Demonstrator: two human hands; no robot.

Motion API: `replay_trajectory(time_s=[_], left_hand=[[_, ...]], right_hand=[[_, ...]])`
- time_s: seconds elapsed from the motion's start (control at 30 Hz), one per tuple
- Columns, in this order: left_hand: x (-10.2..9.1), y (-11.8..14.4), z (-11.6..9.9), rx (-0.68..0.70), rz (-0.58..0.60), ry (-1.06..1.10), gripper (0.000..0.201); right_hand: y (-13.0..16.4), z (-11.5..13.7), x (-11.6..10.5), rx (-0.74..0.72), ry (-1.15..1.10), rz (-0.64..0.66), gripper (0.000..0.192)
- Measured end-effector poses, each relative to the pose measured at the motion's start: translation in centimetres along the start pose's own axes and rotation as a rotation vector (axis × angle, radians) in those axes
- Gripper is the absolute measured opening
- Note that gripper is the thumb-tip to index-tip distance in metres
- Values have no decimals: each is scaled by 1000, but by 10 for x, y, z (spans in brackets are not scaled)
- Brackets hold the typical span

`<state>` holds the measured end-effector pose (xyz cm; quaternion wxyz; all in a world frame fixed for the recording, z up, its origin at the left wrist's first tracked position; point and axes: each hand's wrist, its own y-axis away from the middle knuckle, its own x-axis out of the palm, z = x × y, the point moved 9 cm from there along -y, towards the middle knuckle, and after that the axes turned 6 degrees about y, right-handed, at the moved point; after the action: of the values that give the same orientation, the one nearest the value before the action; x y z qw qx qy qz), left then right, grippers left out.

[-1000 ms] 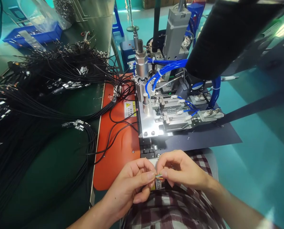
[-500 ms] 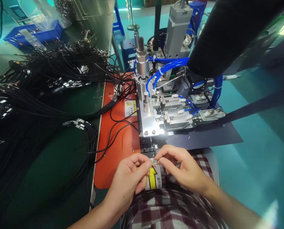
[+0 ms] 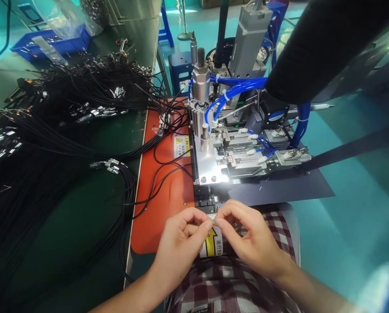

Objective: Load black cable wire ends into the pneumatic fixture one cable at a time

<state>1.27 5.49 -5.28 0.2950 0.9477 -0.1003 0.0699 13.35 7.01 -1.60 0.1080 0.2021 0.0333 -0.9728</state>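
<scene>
A: Hands?
B: Left hand and right hand are held fingertip to fingertip – both pinched shut on a tiny wire end, barely visible.
A: Where's it held?
B: Just above the yellow-arrow label, at the near edge of the orange mat, in front of the press.
A: Anything else nearby?
B: Black cables w/ metal ends are piled at left – well apart from both hands. A blue bin is seen far back.
</scene>
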Motion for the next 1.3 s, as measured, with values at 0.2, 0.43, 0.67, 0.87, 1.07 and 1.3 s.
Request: replay_trajectory(time_s=[0.2,0.43,0.67,0.87,1.07,1.3], left_hand=[[-2,-2,3,-46,-21,65,28],[-2,-3,4,-35,-20,39,24],[-3,-4,3,-23,-39,40,30],[-2,-5,3,-29,-15,47,28],[-3,-5,8,-32,-6,47,29],[-3,-6,5,-22,-30,42,29]], right_hand=[[5,-25,11,221,-167,64,15],[0,-17,7,178,-76,3,14],[3,-29,14,263,-194,86,16],[0,-19,4,144,-13,30,9],[2,-26,7,201,-89,74,13],[2,-35,0,331,-196,10,21]])
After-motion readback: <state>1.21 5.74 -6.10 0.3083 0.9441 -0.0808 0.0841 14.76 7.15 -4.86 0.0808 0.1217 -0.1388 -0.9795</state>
